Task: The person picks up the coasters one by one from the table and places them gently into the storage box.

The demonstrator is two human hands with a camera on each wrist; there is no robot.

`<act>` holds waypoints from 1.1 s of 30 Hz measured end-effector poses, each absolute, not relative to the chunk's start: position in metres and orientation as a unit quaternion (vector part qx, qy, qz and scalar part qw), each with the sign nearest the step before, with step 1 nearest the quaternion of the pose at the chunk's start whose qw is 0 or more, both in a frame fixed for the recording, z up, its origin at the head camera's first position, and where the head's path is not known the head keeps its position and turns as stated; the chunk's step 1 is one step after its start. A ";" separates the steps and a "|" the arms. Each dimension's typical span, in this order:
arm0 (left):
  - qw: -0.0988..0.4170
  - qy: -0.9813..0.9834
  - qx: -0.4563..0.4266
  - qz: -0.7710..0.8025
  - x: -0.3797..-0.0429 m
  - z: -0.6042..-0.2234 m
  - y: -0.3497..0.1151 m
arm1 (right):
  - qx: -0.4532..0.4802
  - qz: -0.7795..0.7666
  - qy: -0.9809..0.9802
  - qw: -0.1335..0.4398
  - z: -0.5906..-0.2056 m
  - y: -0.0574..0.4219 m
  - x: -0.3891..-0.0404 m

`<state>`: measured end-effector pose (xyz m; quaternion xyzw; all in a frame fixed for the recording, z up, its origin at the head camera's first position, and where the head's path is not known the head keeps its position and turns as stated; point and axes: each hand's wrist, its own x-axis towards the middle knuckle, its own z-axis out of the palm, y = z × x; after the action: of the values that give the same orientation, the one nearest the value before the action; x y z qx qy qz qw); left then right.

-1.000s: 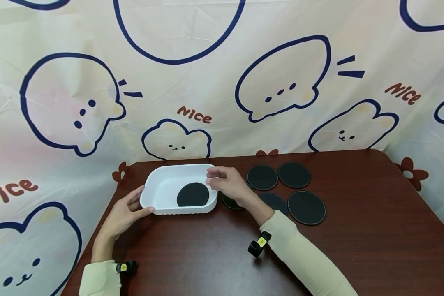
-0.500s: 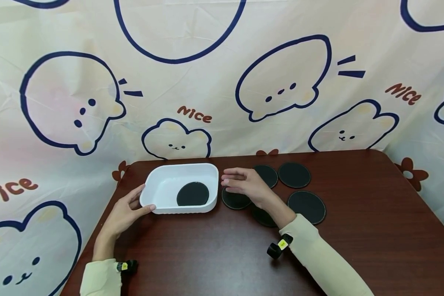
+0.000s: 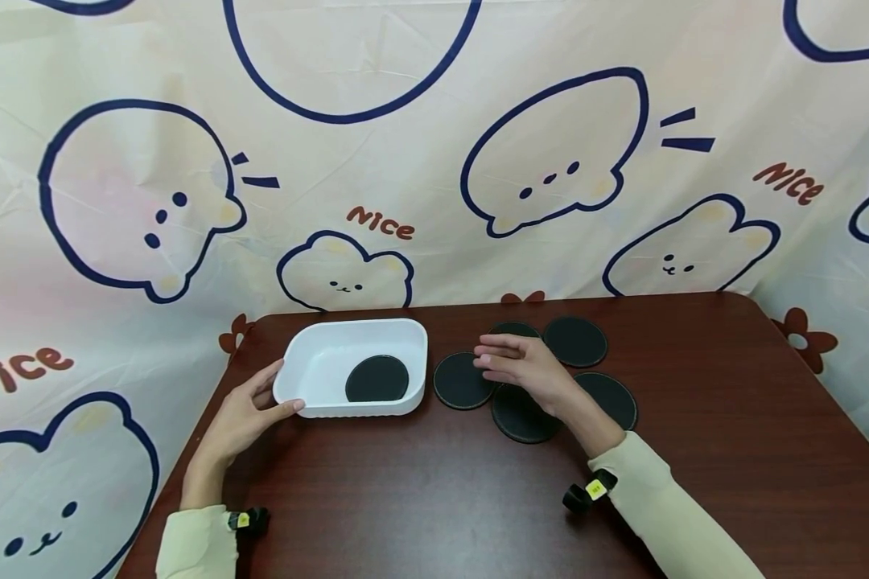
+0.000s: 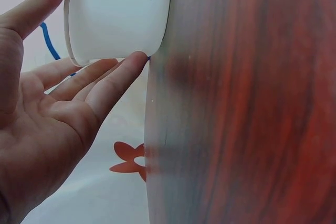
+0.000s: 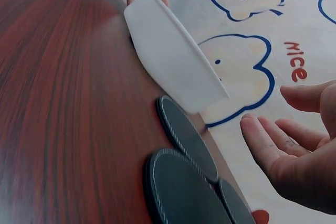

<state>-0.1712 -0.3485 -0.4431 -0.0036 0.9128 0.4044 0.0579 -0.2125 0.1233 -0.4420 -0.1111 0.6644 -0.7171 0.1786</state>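
My left hand (image 3: 235,418) grips the left end of a white plastic basin (image 3: 311,370), thumb at the near corner of the rim and fingers along the outer side. In the left wrist view the thumb and fingertips lie on either side of the basin's end (image 4: 118,14). One black round coaster (image 3: 377,379) lies inside the basin. My right hand (image 3: 532,370) is empty, fingers loosely extended over a group of black coasters with stitched edges, partly covering some. The nearest of these include one coaster (image 3: 456,386) beside the basin and another coaster (image 3: 523,420) below the hand.
More coasters lie at the back right, one coaster (image 3: 576,341) near the far edge and one coaster (image 3: 615,398) partly behind the right forearm. The dark wood table (image 3: 405,498) ends at a printed cloth backdrop (image 3: 434,185). Each wrist wears a small black camera.
My right hand has drawn back rightward from the basin's right rim and now hovers over the coasters. The left hand, basin and coaster inside it have stayed in place.
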 end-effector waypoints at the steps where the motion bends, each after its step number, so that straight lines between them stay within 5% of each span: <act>1: 0.058 0.913 -0.004 0.405 -0.171 -0.443 -0.349 | -0.110 -0.715 0.667 0.178 -0.443 0.127 -0.212; 33: 0.060 0.912 -0.004 0.406 -0.169 -0.443 -0.350 | -0.055 -0.680 0.718 0.138 -0.457 0.230 -0.191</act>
<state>-0.1692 -0.3496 -0.4430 -0.0038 0.9119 0.4060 0.0604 -0.1905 0.2301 -0.4567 -0.0552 0.7179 -0.6802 0.1378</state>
